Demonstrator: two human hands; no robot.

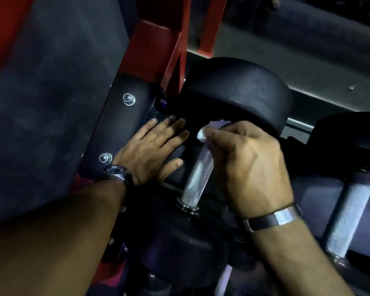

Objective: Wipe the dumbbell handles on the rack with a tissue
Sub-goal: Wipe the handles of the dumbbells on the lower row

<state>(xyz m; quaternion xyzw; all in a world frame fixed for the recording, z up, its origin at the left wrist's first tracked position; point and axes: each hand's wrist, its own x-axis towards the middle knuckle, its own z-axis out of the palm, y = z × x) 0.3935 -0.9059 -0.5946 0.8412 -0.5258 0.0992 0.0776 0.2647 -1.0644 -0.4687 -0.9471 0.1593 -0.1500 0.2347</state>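
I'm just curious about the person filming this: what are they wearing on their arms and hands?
Both forearms are bare, with no sleeves and no gloves. The left wrist carries a wristwatch with a round silver metal case, a dark dial and a dark strap. The right wrist has a dark band with a flat silver metal piece, plus a thin dark thread just above it.

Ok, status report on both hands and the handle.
Left hand flat on black rack. Right hand pinching white tissue at top of knurled steel dumbbell handle. Nothing blocking.
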